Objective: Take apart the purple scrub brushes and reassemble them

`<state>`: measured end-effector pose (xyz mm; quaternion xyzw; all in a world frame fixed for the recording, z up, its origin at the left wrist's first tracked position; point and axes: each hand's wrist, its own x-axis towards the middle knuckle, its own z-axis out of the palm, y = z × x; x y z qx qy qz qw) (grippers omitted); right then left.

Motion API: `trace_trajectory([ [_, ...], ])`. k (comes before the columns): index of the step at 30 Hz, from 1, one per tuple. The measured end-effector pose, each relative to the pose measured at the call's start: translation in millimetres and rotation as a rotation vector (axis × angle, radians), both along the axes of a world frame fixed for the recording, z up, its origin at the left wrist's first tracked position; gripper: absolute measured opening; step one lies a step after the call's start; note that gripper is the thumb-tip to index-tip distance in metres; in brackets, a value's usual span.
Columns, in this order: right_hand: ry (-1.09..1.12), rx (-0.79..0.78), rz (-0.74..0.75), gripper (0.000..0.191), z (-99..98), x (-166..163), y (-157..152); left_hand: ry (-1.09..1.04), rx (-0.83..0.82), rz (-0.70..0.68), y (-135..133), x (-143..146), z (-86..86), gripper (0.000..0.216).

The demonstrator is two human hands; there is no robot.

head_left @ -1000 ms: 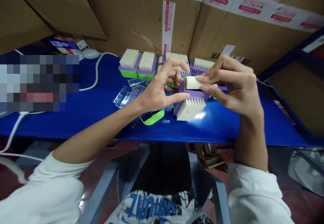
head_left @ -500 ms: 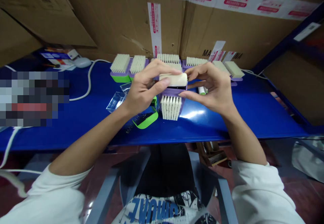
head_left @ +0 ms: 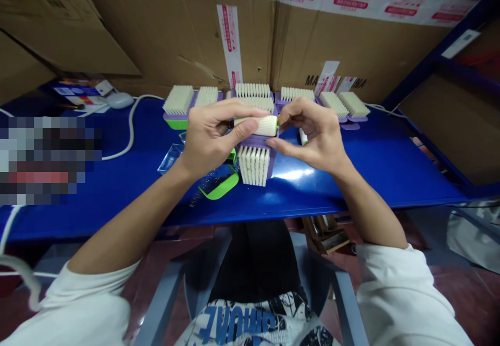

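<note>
A white ribbed roller (head_left: 265, 125) lies level between my hands, a bit of green showing at its right end. My left hand (head_left: 219, 132) is closed around its left part, thumb in front and fingers on top. My right hand (head_left: 314, 132) is closed at the right end: the index finger is by the green tip, and the thumb touches the purple holder (head_left: 253, 141) below. Out of the holder's near side faces a block of white ribbed strips (head_left: 253, 165). Fingers hide the roller's left end.
Several purple holders with white ribbed blocks (head_left: 179, 99) line the back of the blue table (head_left: 351, 179), before a cardboard box (head_left: 250, 33). A green frame (head_left: 221, 188) and a clear plastic case (head_left: 170, 158) lie at left. A white cable (head_left: 130, 130) runs farther left.
The roller sits slightly lower over the purple holder, and green now shows at its right end. Both hands stay on it. The whole view has shifted a little.
</note>
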<state>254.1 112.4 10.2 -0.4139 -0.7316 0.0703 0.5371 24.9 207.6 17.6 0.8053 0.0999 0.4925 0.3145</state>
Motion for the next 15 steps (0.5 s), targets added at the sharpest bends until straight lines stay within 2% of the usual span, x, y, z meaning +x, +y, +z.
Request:
trace_trajectory([
  [5, -0.056, -0.055, -0.015, 0.041, 10.5, -4, -7, 0.004, 0.014, -0.026, 0, 0, 2.6, 0.028],
  [8, -0.081, -0.056, -0.024, 0.043, 8.7, -2, -6, 0.006, 0.01, -0.053, 0, 0, 2.6, 0.024],
  [13, -0.035, -0.009, -0.011, 0.07, -6.4, 3, 3, -0.016, -0.029, -0.046, 1, 2, 0.1, 0.033],
  [15, -0.058, -0.017, -0.019, 0.075, -8.4, 3, 4, -0.017, -0.036, -0.024, 0, 2, 0.2, 0.036],
])
